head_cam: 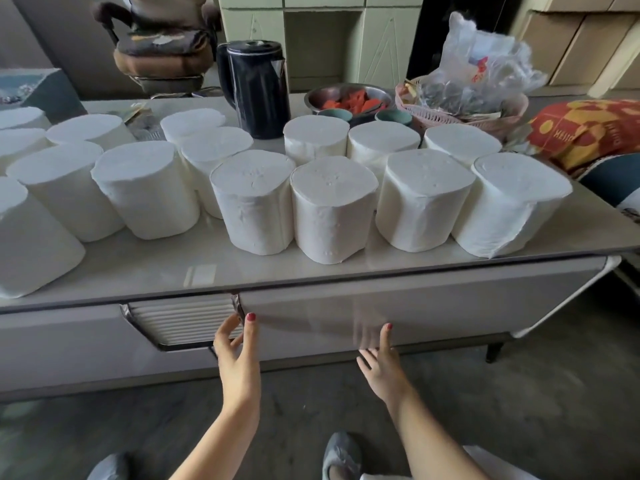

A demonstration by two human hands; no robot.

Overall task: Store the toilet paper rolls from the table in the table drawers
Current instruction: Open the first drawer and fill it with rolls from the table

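Reaching toward the front of the table, both bare hands are at the closed drawer front. The left hand has its fingers spread and loosely curled, gripping nothing; its fingertips touch the drawer's left edge, where it meets the ribbed white panel just to the hand's left. The right hand is open too, fingers fanned upward against the lower part of the same drawer front — its upper fingers are smeared by motion blur, so exact contact is hard to tell.

Above and beyond both hands, the toilet paper rolls stand upright on the tabletop in loose rows, many touching their neighbours; they run from far left of the left hand to well right of the right hand. None is in either hand.

Farther back, beyond the rolls, stand a black kettle, a metal bowl of orange-red pieces, two small green cups just in front of the bowl, and a pink basket holding a clear plastic bag. A red patterned bag lies off to the right — past the table's corner.
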